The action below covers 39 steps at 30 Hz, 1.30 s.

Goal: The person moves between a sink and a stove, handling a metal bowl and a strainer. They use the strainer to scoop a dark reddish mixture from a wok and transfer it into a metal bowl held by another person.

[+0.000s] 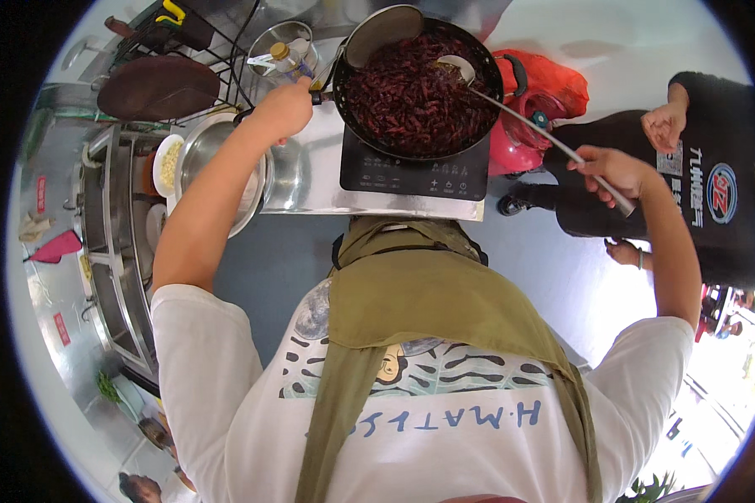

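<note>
A black wok-like pan (365,129) sits on a black induction cooker (413,182), filled with dark red pieces that look like dried chillies (409,100) in liquid. My right hand (616,173) grips the long handle of a steel ladle (458,66), whose bowl rests among the red pieces. At the pan's left, my left hand (284,113) is closed around what appears to be the thin handle of a mesh strainer (387,34). The strainer leans tilted over the pan's upper left rim. The pan's own handle (322,97) meets my left hand, partly hidden by it.
Left are a steel bowl (211,151), a white bowl of pale chopped bits (170,165), a yellow-capped bottle (281,52) and a steel pot (297,28). A red plastic bag (560,82) and pink container (509,157) stand right. A person in a black apron (642,207) is close by.
</note>
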### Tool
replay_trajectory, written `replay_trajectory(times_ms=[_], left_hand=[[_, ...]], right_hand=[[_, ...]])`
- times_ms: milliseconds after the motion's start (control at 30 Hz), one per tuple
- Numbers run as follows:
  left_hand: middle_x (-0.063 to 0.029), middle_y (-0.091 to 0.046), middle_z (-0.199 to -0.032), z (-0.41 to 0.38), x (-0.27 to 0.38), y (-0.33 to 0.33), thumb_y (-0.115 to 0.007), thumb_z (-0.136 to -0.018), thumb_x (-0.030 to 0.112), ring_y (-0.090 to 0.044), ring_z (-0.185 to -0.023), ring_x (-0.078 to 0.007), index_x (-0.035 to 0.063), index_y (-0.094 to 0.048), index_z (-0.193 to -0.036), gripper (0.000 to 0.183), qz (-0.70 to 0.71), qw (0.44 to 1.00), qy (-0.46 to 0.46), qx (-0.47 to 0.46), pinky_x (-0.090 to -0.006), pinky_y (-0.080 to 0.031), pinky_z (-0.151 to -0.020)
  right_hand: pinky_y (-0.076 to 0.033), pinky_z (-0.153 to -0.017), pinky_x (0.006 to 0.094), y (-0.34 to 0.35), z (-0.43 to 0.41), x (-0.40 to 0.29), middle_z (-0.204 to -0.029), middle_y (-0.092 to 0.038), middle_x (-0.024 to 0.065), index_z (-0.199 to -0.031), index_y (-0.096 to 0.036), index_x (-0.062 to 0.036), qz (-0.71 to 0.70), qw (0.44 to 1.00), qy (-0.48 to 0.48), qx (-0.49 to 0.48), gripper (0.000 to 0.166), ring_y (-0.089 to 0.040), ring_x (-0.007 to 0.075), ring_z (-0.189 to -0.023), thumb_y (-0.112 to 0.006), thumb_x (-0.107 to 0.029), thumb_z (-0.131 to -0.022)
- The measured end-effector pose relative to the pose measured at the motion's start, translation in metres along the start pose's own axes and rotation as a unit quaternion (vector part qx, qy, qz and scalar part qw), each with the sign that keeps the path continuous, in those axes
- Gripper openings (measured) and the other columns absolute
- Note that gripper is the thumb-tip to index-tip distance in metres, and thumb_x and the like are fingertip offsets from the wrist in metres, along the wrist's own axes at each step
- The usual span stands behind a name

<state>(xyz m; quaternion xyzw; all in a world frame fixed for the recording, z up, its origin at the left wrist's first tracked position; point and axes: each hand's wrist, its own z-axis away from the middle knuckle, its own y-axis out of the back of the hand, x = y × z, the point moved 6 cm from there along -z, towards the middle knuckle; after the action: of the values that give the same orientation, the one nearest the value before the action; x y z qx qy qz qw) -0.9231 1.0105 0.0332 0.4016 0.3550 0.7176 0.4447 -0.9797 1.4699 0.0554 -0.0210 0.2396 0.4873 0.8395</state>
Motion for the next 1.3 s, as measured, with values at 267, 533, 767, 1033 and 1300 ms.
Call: replay_trajectory(times_ms=[267,533,767,1033,1300], left_hand=[[-0.0144,-0.05,-0.057,-0.007,-0.039,-0.015,-0.029,-0.092,0.022,-0.049,-0.038,-0.02,0.0146,-0.036,-0.113,0.024,0.194,0.95,0.109,-0.22,-0.0307,-0.038,-0.031],[-0.0136,-0.053,-0.062,0.0,-0.046,-0.05,-0.039,-0.09,0.023,-0.05,-0.04,-0.0171,0.0068,-0.043,-0.104,0.021,0.324,0.879,0.084,-0.339,-0.0294,-0.042,-0.033],[-0.0114,-0.054,-0.065,0.016,-0.037,-0.098,-0.035,-0.091,0.023,-0.05,-0.041,-0.0137,0.0062,-0.048,-0.102,0.024,0.463,0.789,0.092,-0.394,-0.0251,-0.043,-0.034],[-0.0132,-0.056,-0.062,0.028,-0.026,-0.13,-0.039,-0.092,0.025,-0.044,-0.038,-0.0125,0.0059,-0.047,-0.109,0.027,0.588,0.707,0.125,-0.373,-0.0221,-0.032,-0.032],[-0.0168,-0.056,-0.085,0.034,-0.031,-0.123,-0.038,-0.091,0.025,-0.041,-0.045,-0.011,0.0107,-0.047,-0.108,0.023,0.677,0.643,0.139,-0.33,-0.0198,-0.029,-0.034]], right_hand=[[-0.023,-0.032,0.0201,-0.148,-0.001,0.043,-0.057,-0.034,-0.003,-0.114,-0.047,-0.0103,-0.335,0.941,0.043,-0.004,0.026,-0.028,0.0049,-0.037,-0.043,-0.022,-0.091],[-0.024,-0.032,0.0205,-0.21,0.022,0.031,-0.055,-0.033,-0.0032,-0.115,-0.045,-0.0088,-0.402,0.91,0.095,0.039,0.029,-0.029,0.0046,-0.034,-0.044,-0.023,-0.09],[-0.032,-0.034,0.0242,-0.226,0.021,0.026,-0.056,-0.04,-0.001,-0.117,-0.047,-0.0116,-0.229,0.959,0.084,0.141,0.031,-0.035,0.0074,-0.037,-0.048,-0.024,-0.089],[-0.045,-0.059,0.05,-0.21,0.008,0.022,-0.076,-0.06,0.0218,-0.121,-0.041,-0.0131,0.218,0.885,0.125,0.392,0.037,-0.058,0.0393,-0.067,-0.049,-0.024,-0.086],[-0.045,-0.065,0.0501,-0.152,0.021,-0.001,-0.08,-0.06,0.0226,-0.124,-0.038,-0.0113,0.324,0.837,0.026,0.44,0.041,-0.059,0.0392,-0.074,-0.049,-0.022,-0.086]])
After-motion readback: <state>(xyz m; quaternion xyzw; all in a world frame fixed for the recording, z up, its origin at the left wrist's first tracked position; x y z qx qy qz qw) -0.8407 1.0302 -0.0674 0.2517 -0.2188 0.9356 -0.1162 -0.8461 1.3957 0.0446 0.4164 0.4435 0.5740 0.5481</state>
